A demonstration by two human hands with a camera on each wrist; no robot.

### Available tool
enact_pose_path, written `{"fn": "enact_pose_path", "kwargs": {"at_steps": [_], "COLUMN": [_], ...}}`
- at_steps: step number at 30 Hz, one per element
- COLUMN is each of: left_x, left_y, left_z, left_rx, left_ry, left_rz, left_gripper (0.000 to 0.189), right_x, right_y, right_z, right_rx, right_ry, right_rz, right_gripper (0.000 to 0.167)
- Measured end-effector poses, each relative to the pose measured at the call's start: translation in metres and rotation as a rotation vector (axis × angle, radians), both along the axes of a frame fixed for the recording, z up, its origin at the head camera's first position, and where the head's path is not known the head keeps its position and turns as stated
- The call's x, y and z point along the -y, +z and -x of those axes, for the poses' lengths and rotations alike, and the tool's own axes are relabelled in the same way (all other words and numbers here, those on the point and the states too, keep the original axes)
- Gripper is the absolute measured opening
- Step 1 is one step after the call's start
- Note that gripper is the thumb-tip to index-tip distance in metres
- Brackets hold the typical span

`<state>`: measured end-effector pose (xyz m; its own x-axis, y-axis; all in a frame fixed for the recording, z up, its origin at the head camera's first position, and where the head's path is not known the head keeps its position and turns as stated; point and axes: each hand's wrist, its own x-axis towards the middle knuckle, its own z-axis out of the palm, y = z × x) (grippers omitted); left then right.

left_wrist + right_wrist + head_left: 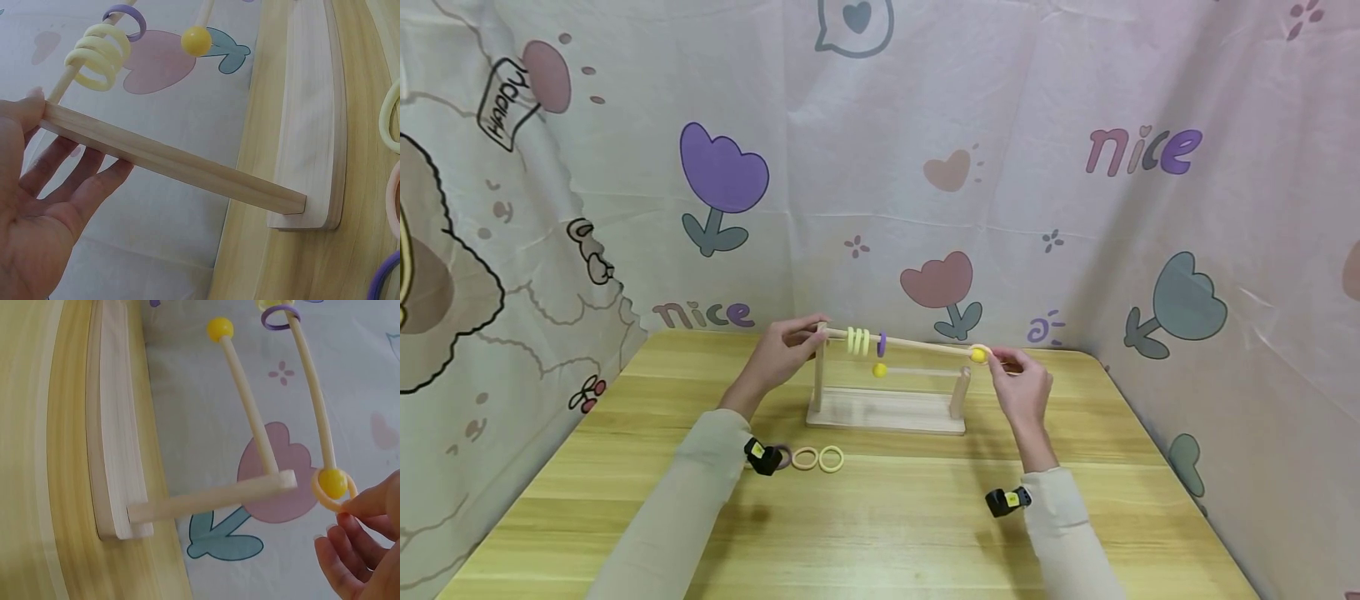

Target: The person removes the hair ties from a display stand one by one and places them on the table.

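Observation:
A wooden stand (883, 410) has two posts, each bearing a rod tipped with a yellow ball. My left hand (782, 354) grips the top of the taller post (181, 159), thumb above and fingertips along its underside. Several pale yellow rings (100, 56) and a purple ring (142, 25) hang on the upper rod (925, 343). At that rod's free end, my right hand (1022, 385) pinches a peach ring (327, 504), which loops around the yellow ball (333, 483). The lower rod (250, 406) carries no rings and extends from the shorter post (206, 500).
In front of the stand, a row of loose rings lies on the wooden table (895, 517): a pale yellow ring (831, 470), a peach ring (805, 468) and a purple ring (379, 275), partly behind the left wrist camera. A printed curtain (865, 125) hangs behind the table.

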<state>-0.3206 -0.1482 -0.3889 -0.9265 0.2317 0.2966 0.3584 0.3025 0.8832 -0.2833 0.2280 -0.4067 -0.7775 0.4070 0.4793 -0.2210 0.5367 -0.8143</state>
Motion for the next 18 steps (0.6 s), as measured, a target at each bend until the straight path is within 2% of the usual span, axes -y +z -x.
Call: {"fn": "enact_pose_path", "kwargs": {"at_steps": [8, 18], "left_x": [0.002, 0.0], "left_y": [0.001, 0.001], "left_z": [-0.001, -0.002], "left_rx": [0.004, -0.002], "left_ry": [-0.002, 0.002], "left_rz": [-0.001, -0.008], "left_gripper": [0.04, 0.039], "right_x": [-0.008, -0.033], "right_y": [0.0, 0.006], "right_z": [0.007, 0.014], "right_rx": [-0.013, 0.101], "right_ry": [0.018, 0.073], "right_rz": [-0.096, -0.182], "right_gripper": [0.012, 0.016]}}
